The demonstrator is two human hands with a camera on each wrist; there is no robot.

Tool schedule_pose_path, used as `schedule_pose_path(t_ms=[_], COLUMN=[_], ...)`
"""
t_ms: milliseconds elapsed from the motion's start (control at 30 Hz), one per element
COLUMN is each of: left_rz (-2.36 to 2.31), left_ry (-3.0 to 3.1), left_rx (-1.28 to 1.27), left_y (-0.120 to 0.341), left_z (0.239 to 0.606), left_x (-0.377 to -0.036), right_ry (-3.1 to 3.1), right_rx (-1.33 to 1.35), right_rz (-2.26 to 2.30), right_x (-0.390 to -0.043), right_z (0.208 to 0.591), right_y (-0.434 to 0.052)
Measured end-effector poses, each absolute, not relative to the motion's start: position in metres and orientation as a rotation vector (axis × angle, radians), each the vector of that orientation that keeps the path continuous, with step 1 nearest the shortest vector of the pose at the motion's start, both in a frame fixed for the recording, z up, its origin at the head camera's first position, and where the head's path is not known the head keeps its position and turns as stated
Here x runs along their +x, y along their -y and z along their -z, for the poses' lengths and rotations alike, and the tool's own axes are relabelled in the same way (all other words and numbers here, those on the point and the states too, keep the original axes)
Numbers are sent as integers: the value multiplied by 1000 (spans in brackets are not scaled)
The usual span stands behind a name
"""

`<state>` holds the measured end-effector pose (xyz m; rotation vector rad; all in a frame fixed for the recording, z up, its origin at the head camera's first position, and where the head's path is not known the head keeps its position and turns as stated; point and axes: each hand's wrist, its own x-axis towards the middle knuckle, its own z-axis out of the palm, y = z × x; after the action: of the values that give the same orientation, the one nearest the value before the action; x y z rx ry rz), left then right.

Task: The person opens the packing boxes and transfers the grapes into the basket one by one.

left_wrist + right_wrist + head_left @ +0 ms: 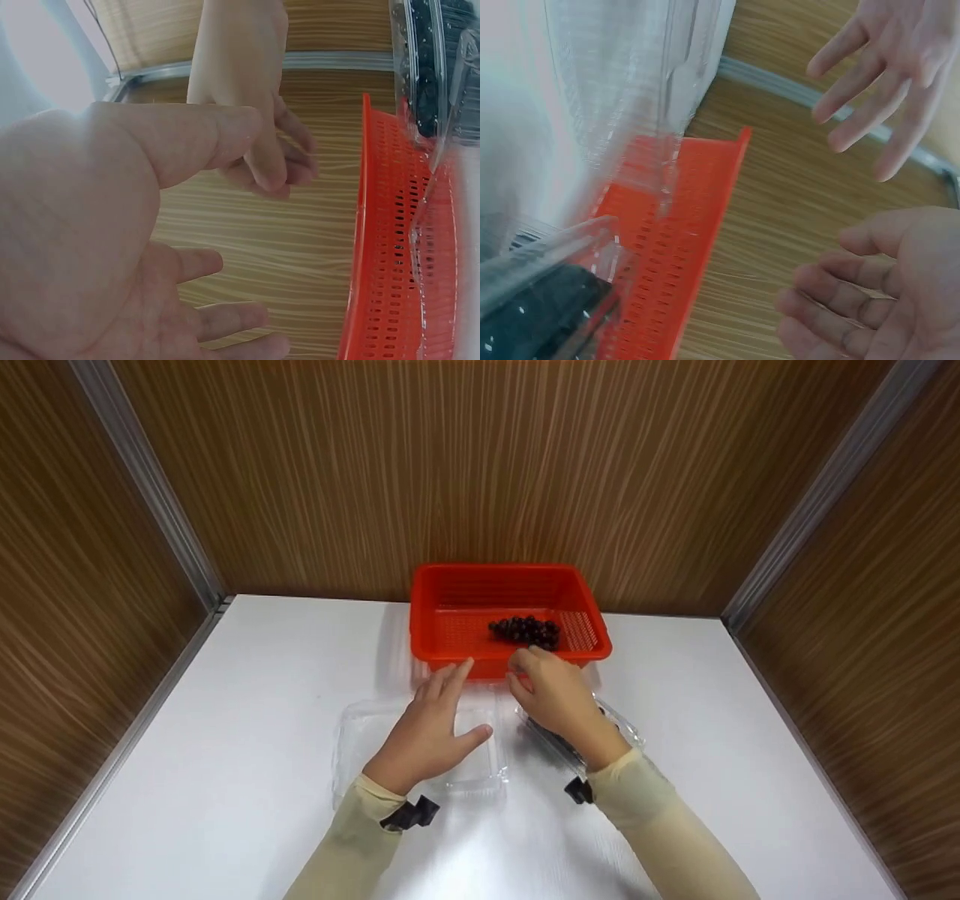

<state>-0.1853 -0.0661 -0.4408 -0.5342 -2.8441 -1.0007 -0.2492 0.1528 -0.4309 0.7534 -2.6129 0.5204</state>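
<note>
While the left hand [424, 731] is spread, right hand [556, 694] loosely curled, near red basket [495, 583]

The left hand [105, 217] was big and near, its thumb crossing in front of the right hand [238, 67]; three fingers poked out below; the right hand pointed down, its fingers softly bent; on the right was a red basket [377, 232] with little holes; a clear box [441, 67] with dark things inside filled the top corner; a stripy brown wall [300, 240] stood behind.
</note>
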Motion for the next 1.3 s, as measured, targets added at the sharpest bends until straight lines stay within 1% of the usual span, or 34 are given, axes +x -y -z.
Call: schedule_pose_path(t_ms=[233,433,633,833,1167,1300], left_rz=[972,913,853,721,596,533], left_ry=[2866,2869,2863,2958,3016,3001], left_rx=[-554,-615,-701,-790,-950,-972], left_y=[69,72,70,63,37,33], left_z=[432,431,436,443,462,472], left_x=[-177,-173,-171,-166,-159,-160], right_ry=[2563,2688,2766,2899,2922,3014], right_rx=[694,611,650,614,564,528], right_rz=[-500,-474,-434,-351,-351,-352], right_x=[-217,-200,-197,-188,-188,-188], right_z=[428,433,445,453,455,455], right_y=[-162,-171,-177,-183,-195,-198])
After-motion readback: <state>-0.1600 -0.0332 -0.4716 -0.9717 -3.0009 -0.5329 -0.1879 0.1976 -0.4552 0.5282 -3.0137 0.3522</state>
